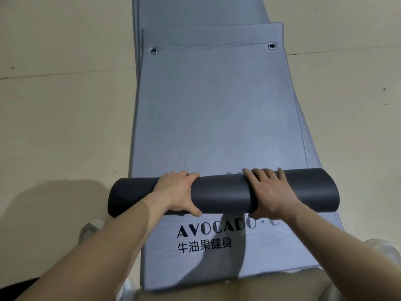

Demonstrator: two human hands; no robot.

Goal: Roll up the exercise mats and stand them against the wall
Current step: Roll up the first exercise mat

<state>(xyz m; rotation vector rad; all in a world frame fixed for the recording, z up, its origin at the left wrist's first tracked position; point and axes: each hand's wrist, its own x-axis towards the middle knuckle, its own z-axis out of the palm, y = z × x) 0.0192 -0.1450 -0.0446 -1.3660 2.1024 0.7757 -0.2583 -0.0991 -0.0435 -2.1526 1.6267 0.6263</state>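
A grey-blue exercise mat (212, 109) lies flat on the floor, running away from me, with two metal eyelets near its far end. Its near part is rolled into a dark grey roll (223, 192) lying crosswise. My left hand (178, 192) grips the left part of the roll, fingers over the top and thumb at the near side. On the right part, my right hand (269, 190) wraps over the roll the same way. Beneath it lies another mat (208, 253) printed with black "AVOCADO" lettering.
More grey mats (195, 9) are stacked under and beyond the top one, edges showing at left and right. Beige floor (65, 105) surrounds the stack. My shoes (90, 229) show at the lower left and lower right.
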